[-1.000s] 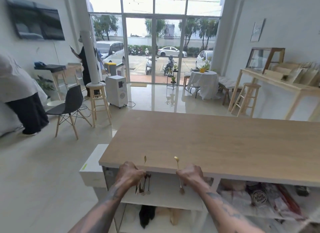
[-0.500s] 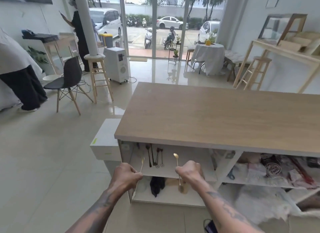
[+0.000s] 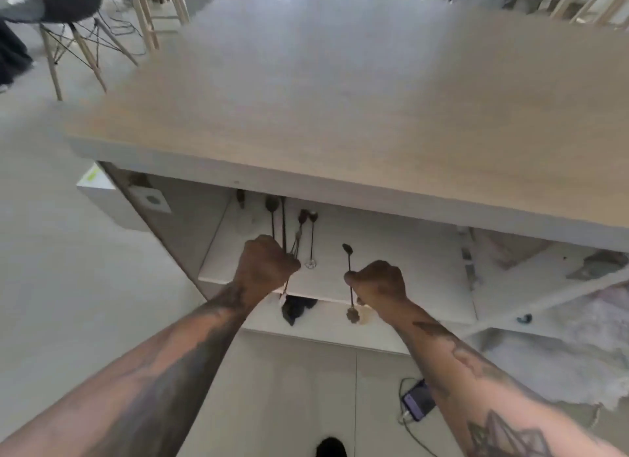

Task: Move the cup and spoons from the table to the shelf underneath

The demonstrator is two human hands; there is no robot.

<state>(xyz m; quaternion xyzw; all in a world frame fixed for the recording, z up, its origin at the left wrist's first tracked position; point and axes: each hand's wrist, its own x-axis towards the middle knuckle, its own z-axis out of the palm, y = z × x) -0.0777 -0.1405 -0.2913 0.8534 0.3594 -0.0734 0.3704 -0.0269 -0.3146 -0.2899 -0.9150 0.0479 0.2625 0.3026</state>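
While both fists reach over the shelf (image 3: 391, 252), left hand (image 3: 263, 264) fingers grip one spoon (image 3: 288, 283), right hand (image 3: 379, 283) grips another spoon (image 3: 349, 262).

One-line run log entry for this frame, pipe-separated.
phase: placing spoons | left hand: shut on spoon | right hand: shut on spoon | shelf: several spoons already lying | tabletop: bare

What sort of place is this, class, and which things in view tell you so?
Probably a cafe or small shop counter, indoors: a long wooden counter top, a shelf under it holding spoons, and a chair on the tiled floor.
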